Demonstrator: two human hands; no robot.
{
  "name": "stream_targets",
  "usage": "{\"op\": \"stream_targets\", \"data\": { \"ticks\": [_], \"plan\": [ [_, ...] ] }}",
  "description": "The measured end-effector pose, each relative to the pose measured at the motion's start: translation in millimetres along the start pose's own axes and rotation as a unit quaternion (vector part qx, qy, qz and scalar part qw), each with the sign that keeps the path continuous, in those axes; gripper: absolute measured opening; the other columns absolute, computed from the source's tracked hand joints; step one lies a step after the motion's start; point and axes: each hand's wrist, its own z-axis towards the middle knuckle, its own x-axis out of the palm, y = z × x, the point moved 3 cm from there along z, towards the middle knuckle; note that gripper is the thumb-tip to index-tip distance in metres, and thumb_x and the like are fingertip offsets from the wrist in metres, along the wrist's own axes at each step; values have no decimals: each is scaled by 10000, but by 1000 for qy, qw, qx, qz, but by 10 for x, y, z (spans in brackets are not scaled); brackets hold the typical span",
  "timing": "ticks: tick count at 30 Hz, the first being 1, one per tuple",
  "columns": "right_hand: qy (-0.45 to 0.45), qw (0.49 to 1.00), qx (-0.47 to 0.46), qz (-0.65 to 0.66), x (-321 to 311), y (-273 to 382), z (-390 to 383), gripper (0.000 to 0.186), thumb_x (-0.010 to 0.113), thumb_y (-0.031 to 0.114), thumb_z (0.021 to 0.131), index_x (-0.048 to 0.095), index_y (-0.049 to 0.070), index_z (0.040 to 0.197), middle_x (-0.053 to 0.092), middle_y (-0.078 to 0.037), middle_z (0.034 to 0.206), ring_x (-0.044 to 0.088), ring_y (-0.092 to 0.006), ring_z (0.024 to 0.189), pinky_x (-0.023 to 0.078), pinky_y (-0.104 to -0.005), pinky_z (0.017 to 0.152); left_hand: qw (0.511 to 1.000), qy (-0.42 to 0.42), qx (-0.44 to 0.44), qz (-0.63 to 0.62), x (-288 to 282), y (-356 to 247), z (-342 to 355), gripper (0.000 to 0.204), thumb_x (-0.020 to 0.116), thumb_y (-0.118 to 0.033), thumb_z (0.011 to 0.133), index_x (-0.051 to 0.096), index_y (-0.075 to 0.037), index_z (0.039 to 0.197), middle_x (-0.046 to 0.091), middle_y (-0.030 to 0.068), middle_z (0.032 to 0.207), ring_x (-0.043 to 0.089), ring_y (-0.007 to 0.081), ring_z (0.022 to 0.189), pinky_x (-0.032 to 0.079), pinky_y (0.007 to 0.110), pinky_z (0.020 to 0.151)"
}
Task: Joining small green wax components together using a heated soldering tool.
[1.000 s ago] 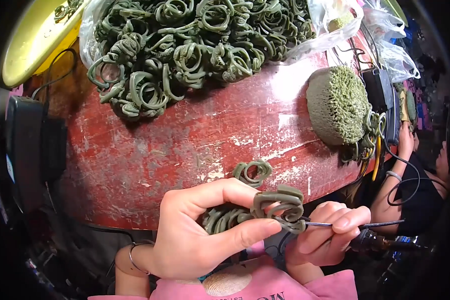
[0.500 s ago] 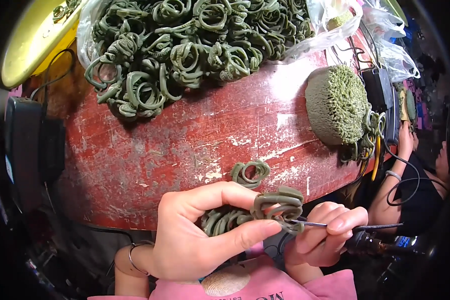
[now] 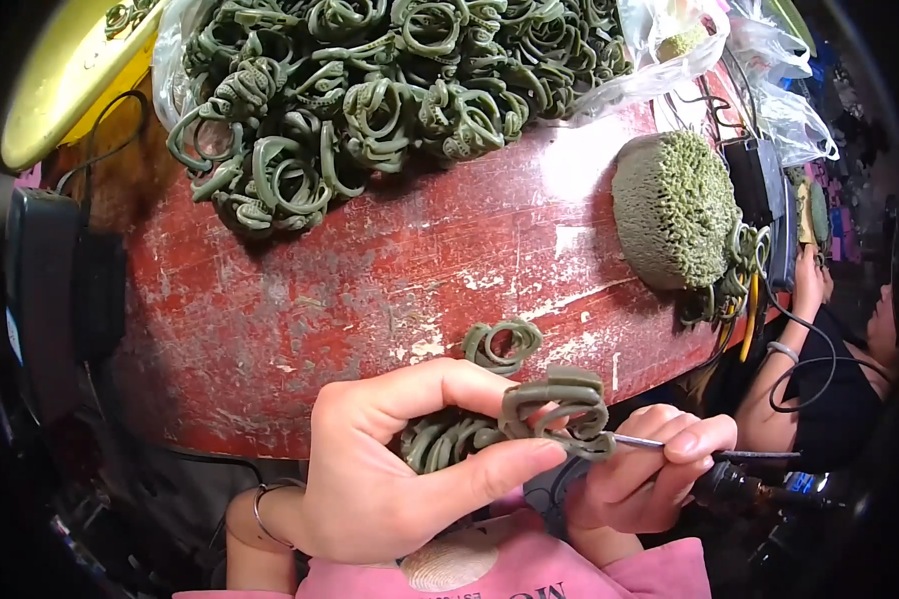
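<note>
My left hand (image 3: 395, 474) is closed around a green cluster of curled rings, waxy in look. Between its thumb and forefinger one looped end (image 3: 559, 399) of the cluster stands out toward the right. Pinched in my right hand (image 3: 644, 474) is a thin metal rod-like tool (image 3: 637, 441), with its tip at the right edge of that looped end. Whether the tip touches the green piece I cannot tell. Just beyond my left fingers, a loose green coil (image 3: 514, 344) lies on the worn red table (image 3: 350, 299).
A large heap of similar green coils (image 3: 370, 120) covers the far side, with clear plastic (image 3: 649, 85) around it. On the right stand a round, rough-topped green block (image 3: 669, 210) and dark cables. A black box (image 3: 50, 290) is at left, a yellow basin (image 3: 60, 90) behind. Another person's arm (image 3: 784, 359) shows at right.
The tool's tip has drawn back slightly to the right, out from the loops. The held green piece has turned a little in my left fingers.
</note>
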Motion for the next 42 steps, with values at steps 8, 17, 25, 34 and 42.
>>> {"op": "stream_targets", "data": {
  "ticks": [8,17,25,34,42],
  "plan": [
    [23,999,24,-15,-52,74,21,243,400,310,908,440,71,894,556,-25,507,516,-121,411,405,-223,382,997,19,37,64,-24,-2,2,212,659,-1,739,606,30,942,615,45,834,536,38,697,437,181,589],
    [73,996,54,18,-13,82,50,220,425,285,903,479,71,901,583,-47,551,552,-144,456,436,-241,420,997,19,19,75,-28,2,-9,199,669,-9,730,618,24,920,614,49,801,538,42,698,430,184,596],
    [42,998,15,38,-50,51,15,237,429,287,901,471,54,884,582,-57,546,543,-136,440,418,-227,394,994,29,42,96,-14,-22,5,205,668,-12,733,619,21,930,618,39,801,526,29,687,421,174,593],
    [42,998,-20,48,-78,50,21,256,421,287,904,469,36,888,586,-68,564,550,-141,451,417,-224,393,996,26,24,81,4,-13,-2,207,672,-13,730,622,22,928,623,40,805,530,32,705,428,175,607],
    [51,998,-16,24,-71,44,12,258,411,285,907,463,33,891,582,-47,553,547,-134,455,415,-208,409,996,-3,24,89,69,-112,2,177,683,72,621,588,70,770,625,177,788,612,197,732,484,293,662]
  ]
}}
